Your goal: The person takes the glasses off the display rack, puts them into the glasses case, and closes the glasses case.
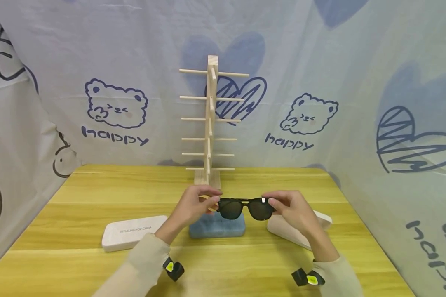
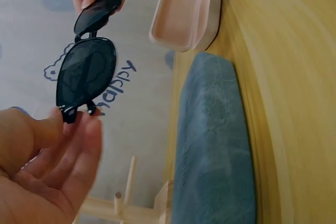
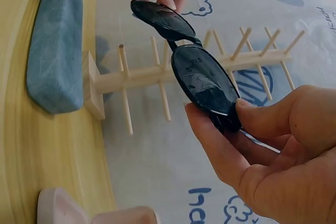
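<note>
A pair of black sunglasses is held up in the air between both hands, lenses side by side. My left hand pinches its left end between thumb and fingers. At the other end, my right hand pinches the frame near the hinge. Below and behind the sunglasses, a blue glasses case lies closed on the table. Both dark lenses show clearly in the right wrist view. In the left wrist view the thumb and fingers of my left hand meet at the frame's corner.
A wooden peg rack with several bare rods stands behind the hands on the wooden table. To the left lies a white case with printed lettering. An open case with a pink interior lies at the right, partly behind my right arm.
</note>
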`<state>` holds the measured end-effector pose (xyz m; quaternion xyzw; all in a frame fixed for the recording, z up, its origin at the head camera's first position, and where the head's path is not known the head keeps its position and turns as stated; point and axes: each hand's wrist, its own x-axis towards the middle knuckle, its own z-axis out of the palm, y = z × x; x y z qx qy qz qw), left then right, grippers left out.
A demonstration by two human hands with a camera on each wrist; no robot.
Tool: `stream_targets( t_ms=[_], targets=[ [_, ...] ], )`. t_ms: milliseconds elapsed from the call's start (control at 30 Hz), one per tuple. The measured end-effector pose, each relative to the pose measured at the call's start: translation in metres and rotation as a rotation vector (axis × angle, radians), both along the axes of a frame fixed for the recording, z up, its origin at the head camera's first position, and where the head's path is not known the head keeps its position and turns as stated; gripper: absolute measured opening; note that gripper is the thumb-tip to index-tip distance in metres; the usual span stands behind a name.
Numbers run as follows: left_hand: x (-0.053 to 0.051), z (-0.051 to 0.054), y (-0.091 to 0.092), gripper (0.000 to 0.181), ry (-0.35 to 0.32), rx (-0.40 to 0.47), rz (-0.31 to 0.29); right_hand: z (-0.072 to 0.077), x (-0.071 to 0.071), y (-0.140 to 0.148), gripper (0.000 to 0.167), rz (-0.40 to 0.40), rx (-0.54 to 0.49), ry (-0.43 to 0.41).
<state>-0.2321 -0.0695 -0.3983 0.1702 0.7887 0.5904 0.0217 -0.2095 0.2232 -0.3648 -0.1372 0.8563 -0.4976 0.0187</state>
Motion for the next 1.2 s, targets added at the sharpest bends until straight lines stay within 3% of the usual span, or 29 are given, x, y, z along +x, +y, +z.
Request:
stream_targets(
  t_ms=[200,567,700,967,1200],
  targets=[
    [-0.003,-0.003,0.014,0.019,0.002,0.029,0.005,-0.005,0.004,0.013,0.028,-0.026,-0.033,-0.033],
    [-0.011,-0.014,0.044,0.02,0.036,0.031,-0.037,-0.009,0.011,0.042,0.027,-0.122,-0.005,-0.004],
    [-0.015,-0.016,0.059,0.019,0.018,0.04,-0.063,-0.013,0.015,0.053,0.028,-0.141,0.0,-0.012],
    [-0.022,-0.021,0.093,0.016,0.04,0.031,-0.045,-0.024,0.019,0.079,0.029,-0.122,-0.032,-0.023],
    [-0.021,-0.028,0.116,0.018,0.004,0.01,-0.104,-0.033,0.025,0.099,0.029,-0.185,0.075,-0.045]
  ],
)
